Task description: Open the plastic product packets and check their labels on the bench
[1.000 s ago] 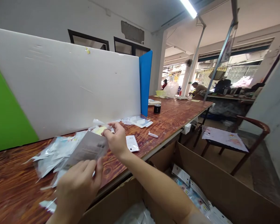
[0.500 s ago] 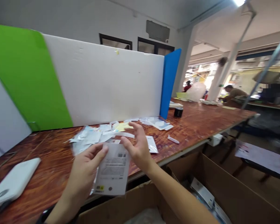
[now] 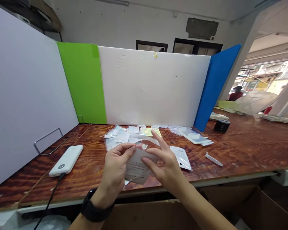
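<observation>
Both my hands hover over the wooden table, holding a translucent grey plastic packet [image 3: 137, 168] between them. My left hand [image 3: 115, 169], with a black wristband [image 3: 96, 206], grips its left side. My right hand [image 3: 164, 166] presses a thumb on its face, with the index finger raised towards a yellow gridded sheet [image 3: 150, 132]. Behind my hands lies a heap of clear plastic sachets [image 3: 117, 136]. A white printed card [image 3: 181, 158] sits just right of my right hand, and a white plastic strip [image 3: 213, 159] lies farther right.
The plywood table [image 3: 62, 188] stands against white, green [image 3: 83, 83] and blue [image 3: 217, 86] panels. On it are a white power bank [image 3: 66, 160] with a black cable, clear packets [image 3: 192, 135] and a black cylinder [image 3: 222, 125]. A cardboard box [image 3: 148, 215] sits below the front edge.
The view has swung left. The packet has dropped lower and lies flatter between my hands, and my right hand has closed back onto it from its open pose.
</observation>
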`<state>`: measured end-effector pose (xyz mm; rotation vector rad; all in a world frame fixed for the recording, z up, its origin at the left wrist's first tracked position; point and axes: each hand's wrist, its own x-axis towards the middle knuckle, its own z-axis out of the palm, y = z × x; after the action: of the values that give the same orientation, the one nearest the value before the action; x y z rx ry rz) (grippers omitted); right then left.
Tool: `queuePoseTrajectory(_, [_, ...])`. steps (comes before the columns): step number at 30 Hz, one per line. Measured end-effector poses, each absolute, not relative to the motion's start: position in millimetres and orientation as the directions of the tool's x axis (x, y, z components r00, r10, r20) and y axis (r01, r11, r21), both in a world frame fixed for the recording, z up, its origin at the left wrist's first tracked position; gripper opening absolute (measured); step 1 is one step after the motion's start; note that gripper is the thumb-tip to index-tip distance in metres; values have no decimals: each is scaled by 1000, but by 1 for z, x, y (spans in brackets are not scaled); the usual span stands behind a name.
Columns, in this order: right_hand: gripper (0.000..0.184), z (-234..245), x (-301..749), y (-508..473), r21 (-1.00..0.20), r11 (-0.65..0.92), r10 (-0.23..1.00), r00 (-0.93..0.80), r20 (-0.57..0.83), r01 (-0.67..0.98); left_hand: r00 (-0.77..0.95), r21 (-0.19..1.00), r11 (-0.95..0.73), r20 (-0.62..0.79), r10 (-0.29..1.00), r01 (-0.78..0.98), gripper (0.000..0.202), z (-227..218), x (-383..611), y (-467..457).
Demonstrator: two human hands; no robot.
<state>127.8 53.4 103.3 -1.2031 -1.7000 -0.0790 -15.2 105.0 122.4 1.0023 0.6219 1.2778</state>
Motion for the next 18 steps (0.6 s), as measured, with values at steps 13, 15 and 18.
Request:
queuePoseTrajectory(13, [21, 123, 118, 31, -104, 554, 287, -72, 955, 826, 414, 492, -864, 768, 488, 108, 24, 113, -19, 79])
queuePoseTrajectory(15, [20, 123, 119, 29, -127, 571, 300, -62, 952, 811, 443, 396, -904, 790, 424, 161, 29, 111, -20, 79])
queuePoseTrajectory(18, [15, 123, 121, 28, -215, 578, 357, -7, 934, 787, 473, 315, -922, 792, 385, 223, 35, 108, -20, 82])
